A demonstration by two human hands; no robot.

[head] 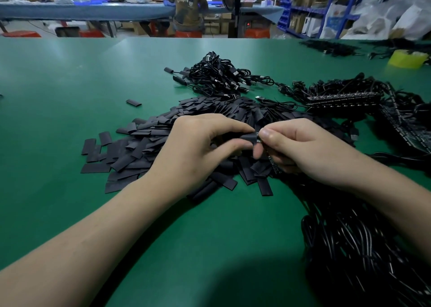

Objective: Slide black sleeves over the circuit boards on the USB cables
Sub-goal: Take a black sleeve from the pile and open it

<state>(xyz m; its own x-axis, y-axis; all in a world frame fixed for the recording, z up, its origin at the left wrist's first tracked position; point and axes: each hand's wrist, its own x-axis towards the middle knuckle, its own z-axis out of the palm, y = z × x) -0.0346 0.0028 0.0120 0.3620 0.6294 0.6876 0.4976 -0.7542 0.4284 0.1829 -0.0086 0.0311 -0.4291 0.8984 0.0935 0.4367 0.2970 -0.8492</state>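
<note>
My left hand (200, 148) pinches a black sleeve (248, 137) between thumb and fingers, just above a heap of flat black sleeves (149, 143). My right hand (300, 148) pinches a small circuit board (258, 138) whose end meets the sleeve's mouth. A strip of further boards (272, 164) hangs below my right fingers. The board's cable is hidden under my right hand. Cables with sleeves on them lie in a bundle (217, 75) at the back.
A panel of circuit boards with cables (342, 99) lies to the right. A thick mass of black cables (363, 243) runs along the near right. A yellow tape roll (408, 58) stands far right. One stray sleeve (133, 102) lies left of the heap. People sit at a far bench.
</note>
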